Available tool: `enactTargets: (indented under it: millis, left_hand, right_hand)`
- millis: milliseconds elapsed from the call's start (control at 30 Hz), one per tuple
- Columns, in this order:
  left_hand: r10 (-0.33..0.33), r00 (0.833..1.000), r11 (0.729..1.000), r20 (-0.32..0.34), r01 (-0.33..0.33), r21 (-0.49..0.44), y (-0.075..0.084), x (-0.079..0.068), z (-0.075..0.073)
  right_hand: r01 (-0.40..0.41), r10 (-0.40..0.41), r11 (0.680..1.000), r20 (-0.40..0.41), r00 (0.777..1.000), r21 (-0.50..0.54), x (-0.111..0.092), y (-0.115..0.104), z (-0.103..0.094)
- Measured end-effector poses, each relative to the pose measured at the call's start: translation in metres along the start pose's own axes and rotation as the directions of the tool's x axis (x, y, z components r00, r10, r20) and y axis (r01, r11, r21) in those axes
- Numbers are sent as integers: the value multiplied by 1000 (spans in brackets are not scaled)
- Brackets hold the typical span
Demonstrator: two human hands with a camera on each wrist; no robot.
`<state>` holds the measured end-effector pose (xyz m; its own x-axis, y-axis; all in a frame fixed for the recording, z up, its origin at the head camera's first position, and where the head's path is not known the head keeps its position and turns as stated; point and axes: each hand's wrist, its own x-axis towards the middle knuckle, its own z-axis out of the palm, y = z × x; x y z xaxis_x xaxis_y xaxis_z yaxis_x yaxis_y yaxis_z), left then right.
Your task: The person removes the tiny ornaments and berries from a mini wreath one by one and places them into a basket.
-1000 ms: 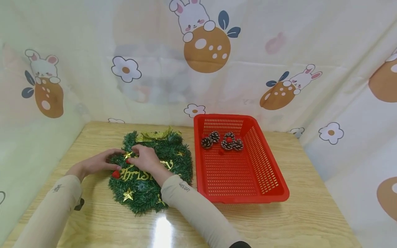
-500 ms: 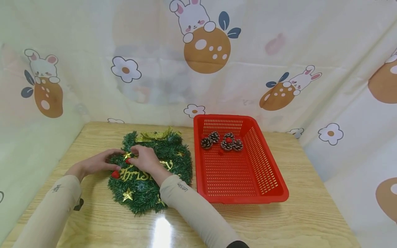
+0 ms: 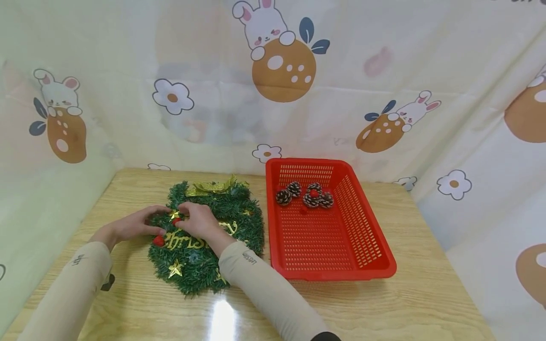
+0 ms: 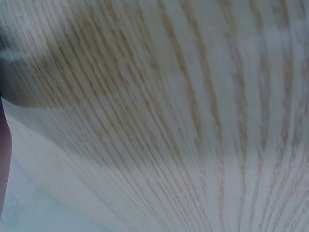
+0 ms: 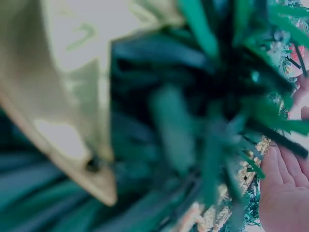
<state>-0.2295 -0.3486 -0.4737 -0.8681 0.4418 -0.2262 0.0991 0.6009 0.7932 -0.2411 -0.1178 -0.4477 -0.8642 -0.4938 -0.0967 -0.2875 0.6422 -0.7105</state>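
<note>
A green tinsel Christmas wreath (image 3: 192, 279) lies flat on the table, with gold "Christmas" lettering (image 3: 187, 241), a gold bow (image 3: 211, 187) and gold stars, one (image 3: 175, 269) low on its left. My left hand (image 3: 135, 223) holds the wreath's left side between thumb and fingers. A red strawberry-like ornament (image 3: 159, 240) sits just below that thumb. Over the upper left of the wreath, my right hand (image 3: 199, 220) pinches a small red ornament (image 3: 176, 221), mostly covered by the fingers. The right wrist view shows tinsel and a blurred gold star (image 5: 77, 96) close up.
Right of the wreath stands a red plastic basket (image 3: 381, 237), holding several pine cones (image 3: 283, 197) and small red pieces, one (image 3: 314, 193) among the cones. The wooden table (image 3: 409, 293) backs onto a printed curtain (image 3: 222, 113).
My right hand has shifted very slightly to the left over the red ornament. The left hand and the wreath stay where they were.
</note>
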Motion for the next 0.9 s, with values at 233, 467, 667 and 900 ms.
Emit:
enactTargets:
  millis: [233,467,667,900]
  left_hand:
    - [8,1000,1000,-5,-8,-4,2,-1,1]
    - [-5,1000,1000,-1,5,2,2,-1,1]
    - [-10,1000,1000,2,10,2,2,-1,2]
    - [-4,1000,1000,3,4,7,0,0,1]
  right_hand:
    - [33,-30,994,29,999,-104,4,2,5]
    - [92,-86,966,34,996,-242,5,0,7]
    - [110,-107,940,29,994,-324,3,-1,9]
    - [103,-110,919,4,994,-380,3,-3,11]
